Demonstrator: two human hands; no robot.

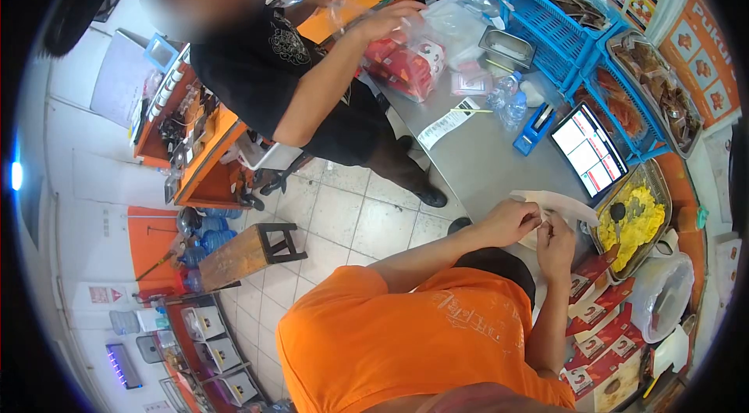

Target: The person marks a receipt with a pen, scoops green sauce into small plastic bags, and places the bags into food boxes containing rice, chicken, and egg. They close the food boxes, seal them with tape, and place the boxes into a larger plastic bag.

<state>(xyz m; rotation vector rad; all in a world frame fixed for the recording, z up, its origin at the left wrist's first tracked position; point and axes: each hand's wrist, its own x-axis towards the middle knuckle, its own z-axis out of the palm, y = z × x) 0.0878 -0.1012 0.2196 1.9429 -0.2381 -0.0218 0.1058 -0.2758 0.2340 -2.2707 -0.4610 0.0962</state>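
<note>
Close in front of my body, my left hand [511,223] and my right hand [556,243] meet with fingers pinched together at the near edge of a pale beige sheet of paper [563,205]. The sheet curves away beyond my fingers over the metal counter [488,167]. To the right of my hands, a metal tray [665,193] holds yellow scrambled-egg-like food [636,218] with a dark-headed utensil in it. A tablet [591,149] stands just past the paper. Red printed cartons [597,319] lie beside my right forearm.
Across the counter a person in black [312,93] handles a clear plastic bag with red boxes [402,65]. A receipt [449,126], bottles [511,105] and a blue tape dispenser [534,129] lie on the counter. Blue crates [558,34] line the back; a wooden bench [238,253] stands behind.
</note>
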